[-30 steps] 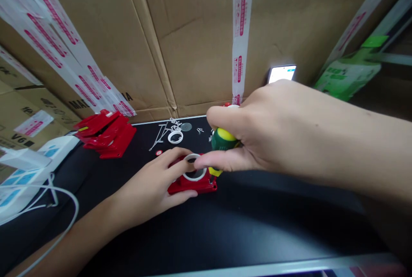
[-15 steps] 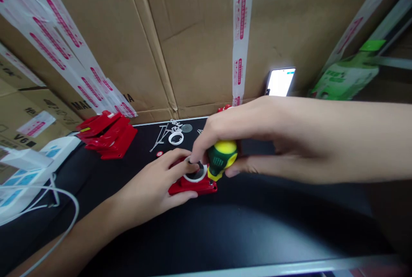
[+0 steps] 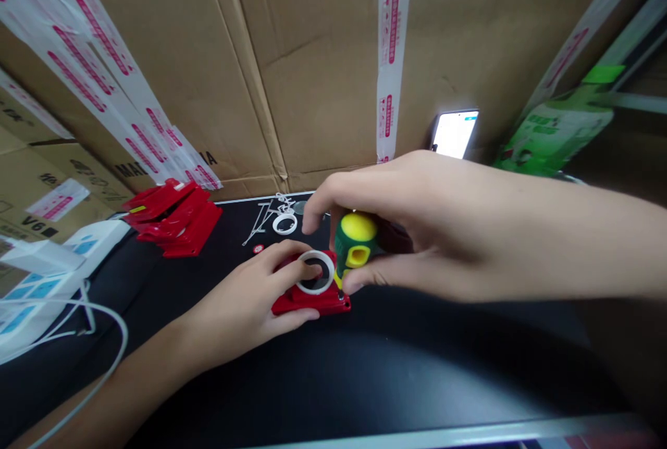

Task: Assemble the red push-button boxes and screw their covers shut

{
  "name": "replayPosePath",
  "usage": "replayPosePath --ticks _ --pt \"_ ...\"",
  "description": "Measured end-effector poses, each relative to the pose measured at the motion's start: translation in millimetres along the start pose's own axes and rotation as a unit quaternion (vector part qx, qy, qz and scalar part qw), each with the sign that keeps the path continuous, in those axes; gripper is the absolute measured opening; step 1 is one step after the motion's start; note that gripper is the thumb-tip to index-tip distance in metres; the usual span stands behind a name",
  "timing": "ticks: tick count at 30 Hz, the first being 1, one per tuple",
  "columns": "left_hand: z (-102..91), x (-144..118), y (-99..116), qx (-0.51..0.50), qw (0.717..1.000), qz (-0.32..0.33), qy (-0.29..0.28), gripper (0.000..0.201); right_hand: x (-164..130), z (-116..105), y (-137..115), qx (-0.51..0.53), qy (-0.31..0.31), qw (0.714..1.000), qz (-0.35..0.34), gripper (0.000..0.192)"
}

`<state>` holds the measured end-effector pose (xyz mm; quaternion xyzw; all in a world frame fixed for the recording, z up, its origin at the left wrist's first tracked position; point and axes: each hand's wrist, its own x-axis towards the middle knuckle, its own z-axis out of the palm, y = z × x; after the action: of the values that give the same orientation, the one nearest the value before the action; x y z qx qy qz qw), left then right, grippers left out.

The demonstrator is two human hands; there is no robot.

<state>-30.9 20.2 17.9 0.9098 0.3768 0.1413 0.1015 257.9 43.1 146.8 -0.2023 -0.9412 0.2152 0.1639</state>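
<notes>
Head view shows the left hand [image 3: 244, 306] pressing down the small, light, hard red plate [image 3: 313, 299] while the right hand [image 3: 417, 226] fingers pinch the stubby screwdriver [image 3: 353, 249] handle, best gripped there.

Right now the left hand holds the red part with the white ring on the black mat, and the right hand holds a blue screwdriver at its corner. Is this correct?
Not quite: the screwdriver is green and yellow, not blue, as the head view shows. The rest stands: the left hand holds the red part with the white ring on the black mat, and the right hand holds the screwdriver at its corner.
</notes>
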Motion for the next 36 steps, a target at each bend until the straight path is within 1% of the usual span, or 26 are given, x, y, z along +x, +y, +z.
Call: replayPosePath --ticks 6,11,13,14,17,21,24,26,29,32,36 --pt "0.8 0 -1 0.005 1.000 0.003 -0.004 0.041 4 7 2 -0.061 0.035 0.997 0.013 0.011" --pt "0.5 -1 -4 -0.002 1.000 0.004 -0.006 0.043 7 8 6 -0.065 0.051 0.996 0.036 0.020" --pt "-0.8 -1 -4 -0.009 1.000 0.001 -0.010 0.043 7 5 8 -0.042 0.045 0.997 0.043 0.024" --pt "-1.4 0 -5 -0.012 1.000 0.000 -0.011 0.044 7 3 10 -0.017 0.037 0.999 0.035 0.025" --pt "-2.3 0 -5 -0.019 1.000 -0.002 -0.007 0.047 6 -3 20 0.099 0.009 0.995 -0.015 0.027" --pt "-1.5 0 -6 -0.035 0.999 -0.002 -0.002 0.041 6 -7 41 0.246 -0.031 0.968 -0.049 0.034" --pt "-0.5 0 -6 -0.044 0.999 -0.005 -0.006 0.038 7 -6 56 0.314 -0.050 0.945 -0.082 0.037" --pt "-0.1 -1 -7 -0.046 0.999 -0.007 -0.012 0.037 7 -5 62 0.325 -0.037 0.941 -0.089 0.035" --pt "-0.1 -1 -7 -0.048 0.999 -0.010 -0.012 0.037 9 -3 64 0.311 -0.009 0.947 -0.081 0.035" --pt "-0.6 0 -6 -0.044 0.999 -0.011 -0.012 0.037 11 -1 60 0.288 0.018 0.955 -0.073 0.038" --pt "-1.0 -1 -5 -0.031 0.999 -0.014 -0.010 0.037 13 4 50 0.262 0.043 0.962 -0.062 0.035"
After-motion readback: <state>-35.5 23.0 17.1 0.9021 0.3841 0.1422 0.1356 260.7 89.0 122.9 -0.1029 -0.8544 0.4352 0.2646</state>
